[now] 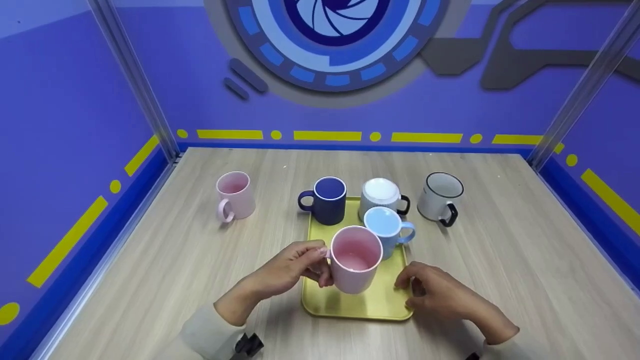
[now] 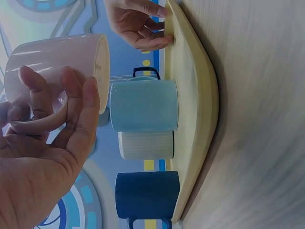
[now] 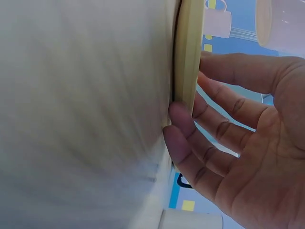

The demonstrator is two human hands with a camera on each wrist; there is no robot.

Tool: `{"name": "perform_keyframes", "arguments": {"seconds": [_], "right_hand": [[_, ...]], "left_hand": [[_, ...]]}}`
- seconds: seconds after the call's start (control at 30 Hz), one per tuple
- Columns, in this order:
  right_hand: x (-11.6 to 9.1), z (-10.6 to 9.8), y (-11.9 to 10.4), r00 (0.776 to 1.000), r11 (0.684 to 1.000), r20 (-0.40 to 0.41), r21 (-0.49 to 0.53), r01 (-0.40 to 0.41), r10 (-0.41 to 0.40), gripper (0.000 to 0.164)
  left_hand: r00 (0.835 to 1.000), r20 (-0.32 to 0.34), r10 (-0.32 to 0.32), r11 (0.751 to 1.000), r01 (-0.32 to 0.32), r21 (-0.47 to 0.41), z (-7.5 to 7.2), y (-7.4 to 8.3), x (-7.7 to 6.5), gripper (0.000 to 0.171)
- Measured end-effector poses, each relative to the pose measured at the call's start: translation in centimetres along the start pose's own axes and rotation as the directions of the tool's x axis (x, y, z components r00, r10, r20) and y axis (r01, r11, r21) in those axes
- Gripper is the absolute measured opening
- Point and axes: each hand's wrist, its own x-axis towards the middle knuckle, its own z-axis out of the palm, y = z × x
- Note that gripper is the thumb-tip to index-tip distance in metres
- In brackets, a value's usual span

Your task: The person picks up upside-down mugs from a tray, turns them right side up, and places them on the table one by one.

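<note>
In the head view my left hand (image 1: 295,267) grips a pink mug (image 1: 356,260) by its handle, upright above a yellow tray (image 1: 360,312). The left wrist view shows the mug's base raised off the tray. My right hand (image 1: 440,292) is at the tray's right edge; the right wrist view has its fingers (image 3: 224,129) curled about the rim. On the tray stand a dark blue mug (image 1: 329,207), a light blue mug (image 1: 384,225) partly behind the held one, and a white mug (image 1: 380,195) turned upside down.
Another pink mug (image 1: 240,200) stands on the wooden table (image 1: 165,270) left of the tray. Right of the tray is a white mug with a black rim and handle (image 1: 437,202). Blue-purple walls (image 1: 150,60) enclose the table's back and sides.
</note>
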Motion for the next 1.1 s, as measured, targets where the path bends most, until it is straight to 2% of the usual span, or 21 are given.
{"name": "perform_keyframes", "arguments": {"seconds": [0.2, 0.33, 0.6, 0.73, 0.9, 1.0, 1.1], "right_hand": [[0.5, 0.2, -0.1, 0.999, 0.999, 0.017, -0.026, -0.04, 0.04, 0.028], [0.6, 0.2, 0.0, 0.998, 0.998, 0.033, -0.007, -0.061, 0.061, 0.027], [0.6, 0.3, 0.1, 0.996, 0.998, 0.052, 0.005, -0.068, 0.068, 0.026], [0.6, 0.3, 0.1, 0.996, 0.998, 0.057, 0.001, -0.069, 0.068, 0.026], [0.6, 0.3, 0.0, 0.995, 0.997, 0.069, 0.004, -0.079, 0.078, 0.026], [0.6, 0.3, 0.0, 0.995, 0.997, 0.07, 0.015, -0.075, 0.074, 0.025], [0.5, 0.3, 0.1, 0.997, 0.998, 0.064, 0.033, -0.048, 0.046, 0.025]], "left_hand": [[1.0, -0.005, 0.015, 1.0, -0.015, -0.012, 0.0, 0.0, -0.2, 0.044], [1.0, -0.018, 0.007, 1.0, -0.007, -0.005, -0.2, 0.1, -0.3, 0.044], [0.997, -0.08, 0.019, 1.0, -0.02, -0.01, -0.8, 0.2, -0.7, 0.044], [0.99, -0.137, 0.027, 0.999, -0.029, -0.017, -1.4, 0.4, -1.0, 0.044], [0.968, -0.248, 0.032, 0.999, -0.037, -0.017, -2.0, 0.5, -1.4, 0.044], [0.941, -0.336, 0.029, 0.999, -0.043, -0.033, -2.4, 0.5, -1.4, 0.043], [0.902, -0.432, 0.014, 0.997, -0.044, -0.06, -2.7, 0.5, -1.5, 0.037]]}}
